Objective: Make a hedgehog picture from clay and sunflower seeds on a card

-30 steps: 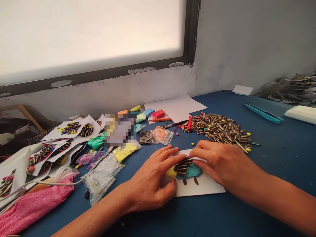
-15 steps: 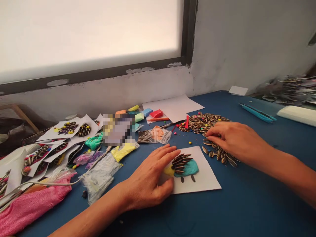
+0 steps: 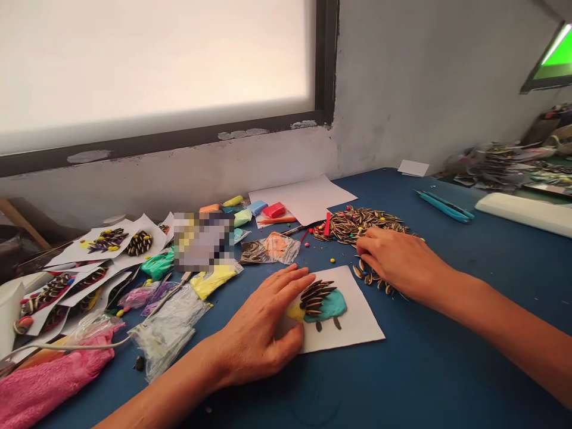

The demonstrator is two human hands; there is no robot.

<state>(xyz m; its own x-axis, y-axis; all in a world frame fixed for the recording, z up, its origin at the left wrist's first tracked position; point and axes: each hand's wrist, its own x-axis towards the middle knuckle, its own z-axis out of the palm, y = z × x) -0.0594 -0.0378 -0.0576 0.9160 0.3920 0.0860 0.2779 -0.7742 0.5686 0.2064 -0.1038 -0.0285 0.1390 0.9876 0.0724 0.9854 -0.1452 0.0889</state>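
Observation:
My left hand [image 3: 263, 325] lies open over the left side of a white card [image 3: 357, 330], fingers stretched along it. On the card is a hedgehog-like figure with a teal clay body [image 3: 334, 305], a yellow clay front [image 3: 295, 311] partly behind my fingers, and two dark feet below. Several sunflower seeds [image 3: 315, 295] stick out of the clay like spines. My right hand [image 3: 395, 259] is at the near side of a loose pile of striped sunflower seeds [image 3: 357, 223], its fingers pinched together. Whatever is between those fingertips is hidden.
Packets of coloured clay [image 3: 217, 279] and finished seed cards [image 3: 120, 241] crowd the left, near a pink cloth [image 3: 58, 378] and a cable. Blue tweezers [image 3: 442, 205] and a long white object [image 3: 527, 213] lie at the right. A white sheet [image 3: 308, 199] lies by the wall.
The view has turned slightly right, so everything sits further left. My right hand has stayed at the seeds with its fingers lower among them. My left hand still rests on the card.

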